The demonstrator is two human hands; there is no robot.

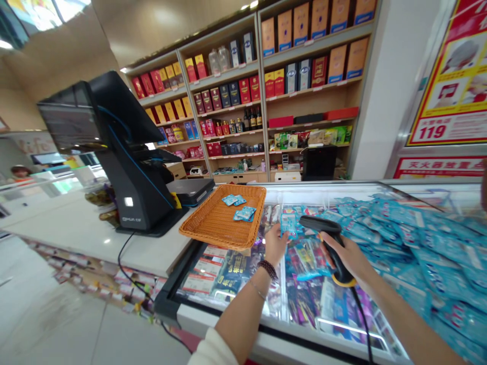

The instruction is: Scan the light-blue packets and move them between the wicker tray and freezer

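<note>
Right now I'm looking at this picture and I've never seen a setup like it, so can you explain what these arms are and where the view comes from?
There is no machine here. These are a person's bare hands, seen by one camera worn on their head, looking forward and down. The left hand holds a small blue packet. The right hand grips a black corded handheld barcode scanner. Both are over a glass-topped display case. Nearby, a wicker tray holds more blue packets, beside a black checkout terminal.

Sachets (236, 208) lie in a wicker tray (205, 228) beside the checkout terminal (133, 177) on the tabletop (76, 223); the display freezer (327, 192) lies right, shelves (243, 101) behind.
</note>
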